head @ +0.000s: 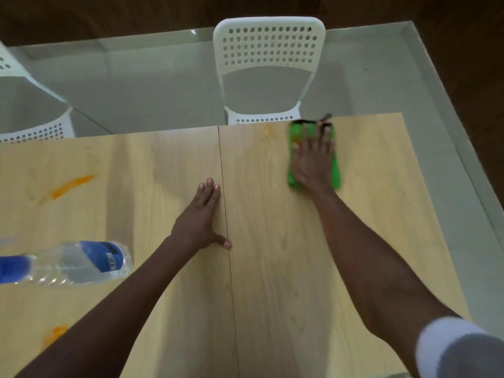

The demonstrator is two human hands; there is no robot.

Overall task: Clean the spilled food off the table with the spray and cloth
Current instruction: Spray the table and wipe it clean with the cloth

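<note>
R hand (313, 159) flat on green cloth (336, 173); bottle (81, 261) label unreadable.

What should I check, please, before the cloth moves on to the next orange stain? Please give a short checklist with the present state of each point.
1. Right hand pressed flat on the green cloth: ok.
2. Left hand flat on the table, bracing: ok.
3. Orange smear at the left removed: not ok.
4. Orange spot near the front left edge removed: not ok.
5. Spray bottle upright: not ok, it lies on its side.
6. Faint mark beside the cloth fully gone: cannot tell.
</note>
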